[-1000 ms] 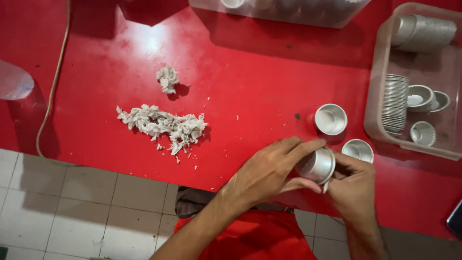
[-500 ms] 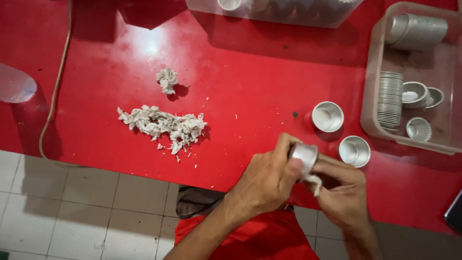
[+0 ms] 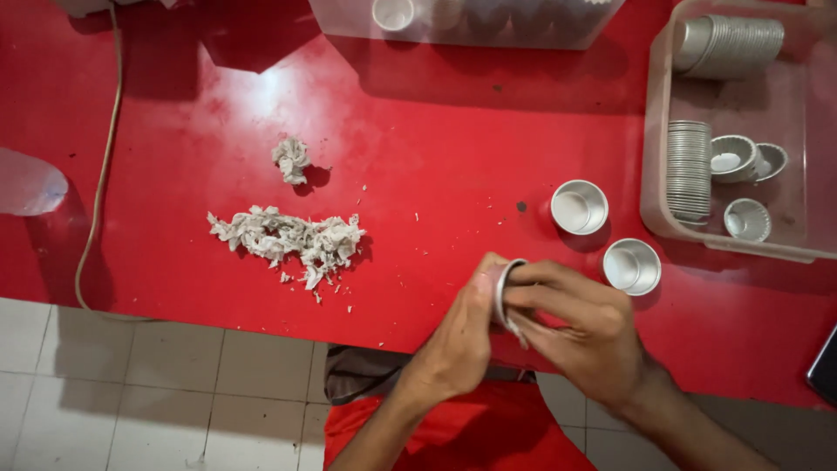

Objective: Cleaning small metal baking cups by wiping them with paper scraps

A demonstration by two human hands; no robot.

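Both my hands hold one small silver foil cup over the near edge of the red table. My left hand grips the cup from the left, and my right hand has its fingers over and inside it, where a pale strip hangs down. Two more silver cups stand upright just beyond my right hand, one farther back and one nearer. A pile of torn grey-white paper scraps lies to the left, with a smaller crumpled lump behind it.
A clear plastic bin at the right holds stacked and loose foil cups. Another clear container stands at the back. A beige cord runs down the table's left side beside a clear plastic object. Tiled floor shows below.
My hands have turned the foil cup on its side and drawn it left toward me. My right hand's fingers now cover it more.
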